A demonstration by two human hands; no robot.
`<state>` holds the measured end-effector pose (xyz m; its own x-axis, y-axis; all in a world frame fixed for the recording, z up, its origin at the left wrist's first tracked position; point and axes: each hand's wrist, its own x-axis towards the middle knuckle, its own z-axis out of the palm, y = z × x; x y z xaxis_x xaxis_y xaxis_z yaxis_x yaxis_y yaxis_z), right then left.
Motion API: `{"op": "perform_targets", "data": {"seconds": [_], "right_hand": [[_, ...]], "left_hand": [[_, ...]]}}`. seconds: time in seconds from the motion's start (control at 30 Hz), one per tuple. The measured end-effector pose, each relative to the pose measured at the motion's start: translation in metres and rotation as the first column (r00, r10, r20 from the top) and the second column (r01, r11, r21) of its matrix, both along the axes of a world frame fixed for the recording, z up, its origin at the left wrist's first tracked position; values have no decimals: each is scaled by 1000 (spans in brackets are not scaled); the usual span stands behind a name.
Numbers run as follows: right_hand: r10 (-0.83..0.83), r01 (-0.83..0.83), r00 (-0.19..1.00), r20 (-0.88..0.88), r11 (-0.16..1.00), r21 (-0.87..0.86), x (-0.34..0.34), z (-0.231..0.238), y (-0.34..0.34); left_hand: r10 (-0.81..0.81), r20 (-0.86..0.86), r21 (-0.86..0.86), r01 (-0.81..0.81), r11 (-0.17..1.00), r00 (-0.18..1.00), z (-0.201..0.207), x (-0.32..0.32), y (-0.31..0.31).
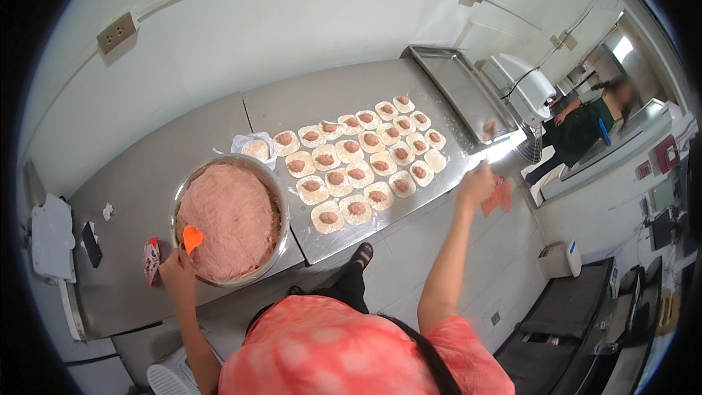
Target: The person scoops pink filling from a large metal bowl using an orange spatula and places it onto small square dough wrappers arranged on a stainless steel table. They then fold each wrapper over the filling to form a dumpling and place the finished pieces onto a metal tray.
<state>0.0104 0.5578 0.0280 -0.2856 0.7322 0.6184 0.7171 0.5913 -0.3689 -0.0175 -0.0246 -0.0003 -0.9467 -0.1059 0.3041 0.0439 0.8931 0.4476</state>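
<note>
At the near left rim of a large metal bowl (282,245), my left hand (177,272) is closed round the handle of an orange spoon (192,238). The spoon's head lies against the pink minced meat (230,212) heaped in the bowl. Rows of pale dough wrappers (327,217) cover the steel counter to the right, most with a lump of meat on top. One wrapper at the right end (436,161) is bare. My right hand (478,184) is past the counter's near edge with its fingers curled; blur hides what they hold.
A floury bundle in white wrap (256,149) sits behind the bowl. A red packet (152,260) and a dark phone-like object (91,243) lie on the left. Metal trays (457,84) and a white machine (521,86) stand at the far right. Another person (585,128) is beyond them.
</note>
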Motion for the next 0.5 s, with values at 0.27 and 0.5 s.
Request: {"op": "perform_targets", "data": {"seconds": [0.27, 0.5], "right_hand": [[51, 36, 956, 291, 958, -285, -28, -96, 32], [560, -520, 828, 35, 789, -327, -44, -22, -29]], "left_hand": [[16, 101, 114, -28, 993, 995, 27, 1, 20], [-54, 202, 12, 53, 999, 978, 25, 9, 5]]}}
